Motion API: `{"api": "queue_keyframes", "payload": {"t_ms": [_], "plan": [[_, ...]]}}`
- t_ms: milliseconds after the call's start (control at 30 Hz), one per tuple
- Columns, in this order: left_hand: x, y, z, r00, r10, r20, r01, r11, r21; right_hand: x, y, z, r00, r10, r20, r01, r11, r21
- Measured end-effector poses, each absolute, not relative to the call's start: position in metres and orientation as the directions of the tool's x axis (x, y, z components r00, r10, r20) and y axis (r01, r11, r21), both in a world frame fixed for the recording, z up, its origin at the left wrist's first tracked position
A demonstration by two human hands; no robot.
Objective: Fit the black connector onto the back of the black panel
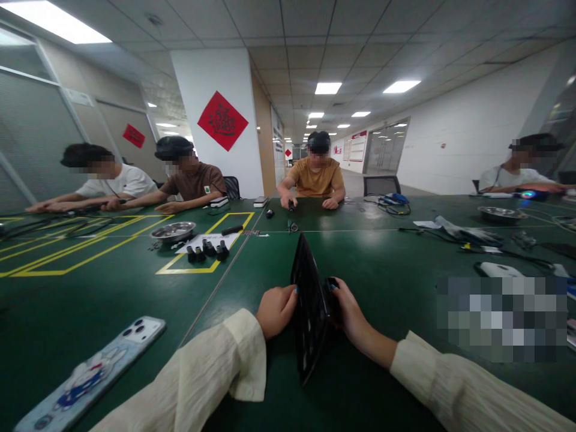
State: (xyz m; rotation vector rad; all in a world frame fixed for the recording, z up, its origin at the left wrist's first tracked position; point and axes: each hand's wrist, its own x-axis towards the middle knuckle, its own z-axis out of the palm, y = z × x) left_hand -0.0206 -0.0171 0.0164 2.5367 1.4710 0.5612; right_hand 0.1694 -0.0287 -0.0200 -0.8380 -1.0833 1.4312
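We list, left to right, on the green table (pixel 135 300): one phone (pixel 92 378), camera side up, in a printed case; one metal bowl (pixel 180 237); several black parts (pixel 208 248), standing clustered by a white paper (pixel 233 240); our left hand (pixel 275 309), fingers curled, thumb against the black panel (pixel 308 318), whether gripping we cannot tell; the panel, upright, nearly edge-on, between our two hands; our right hand (pixel 353 312), fingers closed on the panel's right side; dark cables (pixel 468 240); a second bowl (pixel 499 218), farther off.
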Motion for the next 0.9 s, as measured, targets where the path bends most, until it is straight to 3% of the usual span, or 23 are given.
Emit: {"api": "queue_keyframes", "payload": {"t_ms": [900], "plan": [[-0.0208, -0.017, 0.0168, 0.449, 0.863, 0.233, 0.796, -0.504, 0.335, 0.1692, -0.0292, -0.0191, -0.13, 0.989, 0.063, -0.353, 0.013, -0.935]]}}
